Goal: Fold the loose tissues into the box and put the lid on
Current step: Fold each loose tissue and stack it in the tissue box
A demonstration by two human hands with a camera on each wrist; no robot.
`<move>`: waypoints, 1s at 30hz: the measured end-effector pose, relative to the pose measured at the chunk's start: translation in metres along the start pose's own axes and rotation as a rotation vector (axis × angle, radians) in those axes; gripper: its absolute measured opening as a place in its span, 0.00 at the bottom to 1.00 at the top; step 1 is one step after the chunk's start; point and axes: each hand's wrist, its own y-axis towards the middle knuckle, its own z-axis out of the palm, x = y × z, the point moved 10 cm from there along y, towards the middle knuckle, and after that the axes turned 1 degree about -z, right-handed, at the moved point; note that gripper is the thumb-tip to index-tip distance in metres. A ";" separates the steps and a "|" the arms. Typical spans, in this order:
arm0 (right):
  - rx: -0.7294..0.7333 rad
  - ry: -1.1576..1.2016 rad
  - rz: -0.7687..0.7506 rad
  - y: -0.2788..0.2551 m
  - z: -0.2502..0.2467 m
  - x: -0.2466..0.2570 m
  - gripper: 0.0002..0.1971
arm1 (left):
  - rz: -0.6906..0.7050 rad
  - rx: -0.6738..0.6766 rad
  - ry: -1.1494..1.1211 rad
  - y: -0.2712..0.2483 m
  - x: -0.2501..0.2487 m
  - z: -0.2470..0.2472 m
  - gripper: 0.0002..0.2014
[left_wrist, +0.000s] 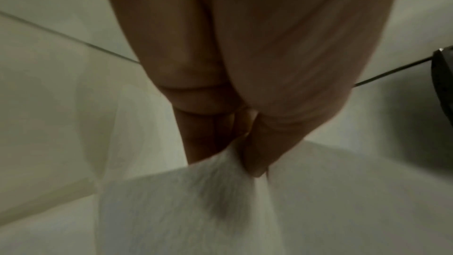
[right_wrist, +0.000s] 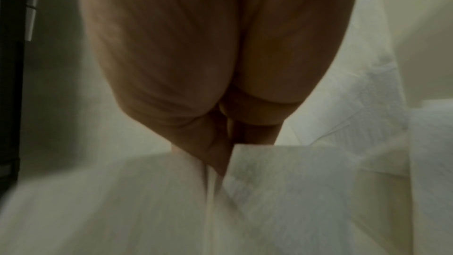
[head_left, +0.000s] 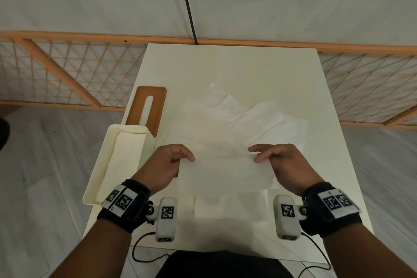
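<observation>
Grey floor tiles and a wooden lattice rail frame a cream table seen from above. At the table's left edge stands the cream tissue box, open, with folded tissue lying inside it. Just behind the box, touching its far end, lies the brown lid with a long slot, flat on the table. To the right of the box, the left hand pinches the left edge of a held tissue between thumb and curled fingers; the left wrist view shows the paper bunched where the fingertips close on it. That sheet spans the gap between both hands above the near part of the table, and under it a folded tissue rests on the surface. Beyond the held sheet, several loose tissues lie spread and overlapping across the middle of the table. On the right, the right hand pinches the sheet's right edge, thumb over curled fingers. Both wrists wear black bands with printed markers.
</observation>
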 end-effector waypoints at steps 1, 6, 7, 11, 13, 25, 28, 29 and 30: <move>0.017 0.018 0.013 0.000 0.000 -0.002 0.26 | -0.005 0.006 -0.012 -0.001 0.000 0.000 0.09; 0.129 0.188 0.095 -0.003 0.006 -0.006 0.10 | -0.055 0.007 -0.243 0.001 0.010 -0.003 0.13; 0.159 0.246 0.112 -0.004 0.010 -0.006 0.10 | -0.055 0.025 -0.324 0.001 0.010 0.000 0.12; 0.114 0.093 0.225 -0.004 0.013 -0.024 0.14 | -0.041 -0.051 -0.167 0.003 0.016 -0.003 0.06; 0.089 -0.032 0.236 -0.004 0.012 -0.029 0.20 | -0.026 -0.074 0.081 0.005 0.020 -0.003 0.05; -0.198 -0.597 0.241 -0.018 -0.036 -0.075 0.11 | -0.203 -0.068 0.554 -0.002 0.095 0.032 0.06; -0.230 -0.818 0.164 -0.019 -0.034 -0.084 0.11 | -0.153 -0.072 0.699 0.002 0.107 0.042 0.06; -0.239 -0.836 0.144 -0.019 -0.034 -0.086 0.11 | -0.138 -0.092 0.705 0.002 0.109 0.042 0.07; -0.248 -0.845 0.125 -0.019 -0.034 -0.087 0.12 | -0.129 -0.117 0.702 0.003 0.109 0.041 0.07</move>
